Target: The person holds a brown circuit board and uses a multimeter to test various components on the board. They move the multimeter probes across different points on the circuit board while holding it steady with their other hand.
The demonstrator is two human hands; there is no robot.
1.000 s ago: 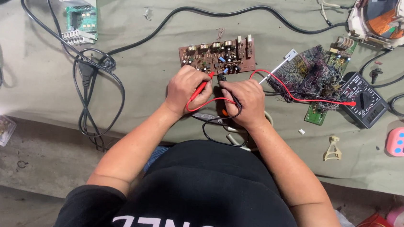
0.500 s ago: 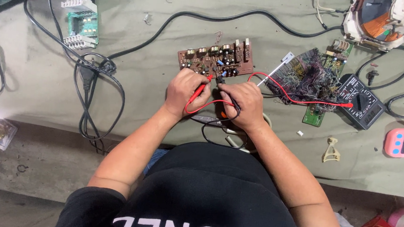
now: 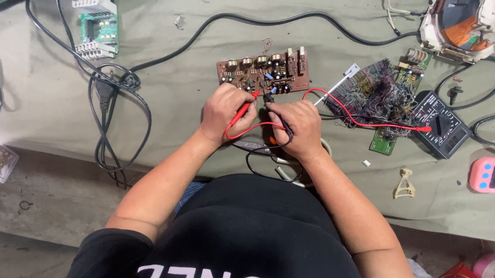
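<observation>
We take the brown circuit board (image 3: 262, 73) as our landmark throughout. Nearest to us, on the near side of the board, a loop of black lead (image 3: 266, 161) and red lead (image 3: 248, 134) sags between our wrists over the green cloth of the table (image 3: 197, 29). Just nearer than the board's front edge sit both hands: the left hand (image 3: 224, 109) has its fingers (image 3: 244, 100) pinched together on the red probe (image 3: 244, 110), whose tip points up at the board's near edge; the right hand (image 3: 300, 125) has its fingers closed on the black probe (image 3: 269, 99), tip likewise at the near edge, just right of the red one. Whether either tip truly touches a contact we cannot tell; they are too small. We judge the step in hand to be probing points on the board, and any next move calls for steady tips placed without bridging neighbouring parts. The board lies flat, directly beyond the fingertips, touching or nearly so. To the board's right lies a tangle of fine wires over a green board (image 3: 380, 99), and farther right the black meter (image 3: 442, 124), fed by the red lead, with a pink timer (image 3: 490, 174) nearer than it. Left of and beyond the board, a black cable (image 3: 109, 96) and a small green module (image 3: 98, 30).
</observation>
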